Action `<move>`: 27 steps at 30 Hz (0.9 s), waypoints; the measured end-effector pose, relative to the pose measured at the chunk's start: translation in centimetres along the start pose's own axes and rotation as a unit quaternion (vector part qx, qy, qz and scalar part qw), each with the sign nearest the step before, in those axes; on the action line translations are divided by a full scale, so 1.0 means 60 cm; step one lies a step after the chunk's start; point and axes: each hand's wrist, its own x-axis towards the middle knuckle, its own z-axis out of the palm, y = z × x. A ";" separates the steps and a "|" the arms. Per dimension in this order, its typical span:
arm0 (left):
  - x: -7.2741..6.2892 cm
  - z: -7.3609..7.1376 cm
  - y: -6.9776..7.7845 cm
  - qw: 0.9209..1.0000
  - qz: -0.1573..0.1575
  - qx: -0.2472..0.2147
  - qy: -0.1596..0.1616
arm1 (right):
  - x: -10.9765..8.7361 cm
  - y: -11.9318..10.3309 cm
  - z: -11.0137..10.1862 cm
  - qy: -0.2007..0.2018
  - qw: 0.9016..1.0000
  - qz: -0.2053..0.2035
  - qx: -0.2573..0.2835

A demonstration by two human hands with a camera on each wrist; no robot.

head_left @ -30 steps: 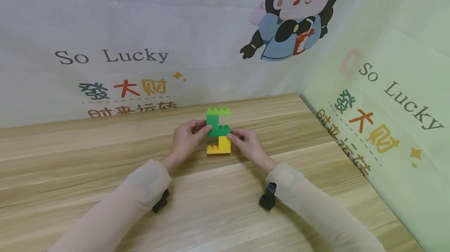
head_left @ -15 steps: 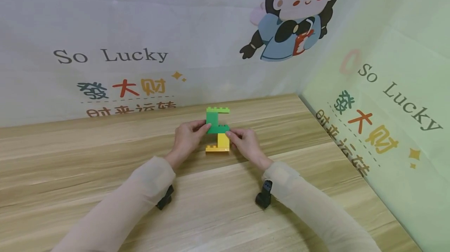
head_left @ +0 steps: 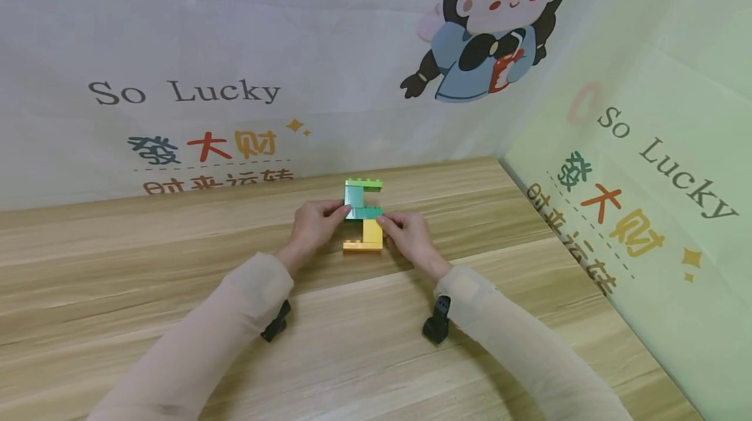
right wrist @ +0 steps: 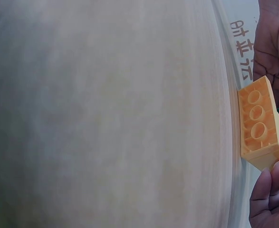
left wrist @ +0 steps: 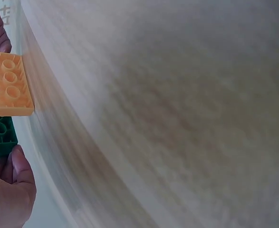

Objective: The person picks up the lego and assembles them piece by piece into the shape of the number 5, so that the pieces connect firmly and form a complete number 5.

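A toy block stack is held up between both hands, its hollow underside showing in both wrist views. A light green plate (head_left: 363, 183) tops it, over an upright green block (head_left: 354, 195) and a flatter green block (head_left: 364, 213). Below come a yellow block (head_left: 373, 232) and an orange plate (head_left: 360, 247), whose tubes show in the left wrist view. My left hand (head_left: 311, 227) pinches the stack's left side at the green blocks. My right hand (head_left: 413, 238) grips its right side, thumb by the joint of green and yellow; the fingers behind are partly hidden.
A wood-grain table (head_left: 352, 343) lies beneath the hands. Behind it hangs a white printed backdrop (head_left: 235, 29), and another printed sheet (head_left: 664, 114) runs along the table's right edge. A black wrist camera (head_left: 437, 322) sits under the right cuff.
Both hands have shifted the stack slightly upward in the head view. It has tipped a little, and its front faces catch more light. The holds look the same.
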 end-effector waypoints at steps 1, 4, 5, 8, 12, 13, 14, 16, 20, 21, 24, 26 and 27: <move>0.001 0.000 0.000 1.000 0.000 0.000 -0.001 | 0.001 0.000 0.000 0.000 1.000 0.001 0.002; 0.005 0.000 0.000 1.000 -0.005 0.002 -0.001 | 0.002 -0.001 -0.001 -0.001 1.000 0.003 0.004; 0.005 0.000 0.000 1.000 -0.007 0.004 0.001 | 0.002 -0.001 -0.002 -0.001 1.000 0.003 0.002; 0.008 0.001 0.000 1.000 -0.011 0.014 0.006 | 0.004 0.000 -0.002 -0.002 1.000 0.000 -0.008; 0.009 0.002 -0.001 0.999 -0.013 0.027 0.014 | 0.007 0.002 -0.001 -0.003 1.000 0.004 -0.015; 0.009 0.002 -0.002 0.999 -0.012 0.030 0.015 | 0.008 0.003 -0.001 -0.005 1.000 0.007 -0.012; 0.009 0.002 -0.002 0.999 -0.011 0.032 0.017 | 0.008 0.003 -0.001 -0.006 1.000 0.010 -0.010; 0.010 0.002 -0.003 0.999 -0.013 0.033 0.016 | 0.009 0.004 -0.001 -0.008 1.000 0.013 -0.008; 0.011 0.003 -0.003 0.999 -0.020 0.038 0.012 | 0.009 0.005 -0.002 -0.014 1.000 0.015 -0.008; 0.012 0.004 -0.003 0.999 -0.023 0.037 0.010 | 0.009 0.005 -0.002 -0.015 1.000 0.015 -0.009; 0.013 0.006 -0.004 0.999 -0.030 0.036 0.006 | 0.009 0.004 -0.003 -0.018 1.000 0.016 -0.009; 0.015 0.007 -0.005 0.999 -0.033 0.035 0.005 | 0.009 0.004 -0.003 -0.018 1.000 0.018 -0.009; 0.015 0.007 -0.005 0.999 -0.032 0.036 0.004 | 0.009 0.004 -0.004 -0.019 1.000 0.019 -0.010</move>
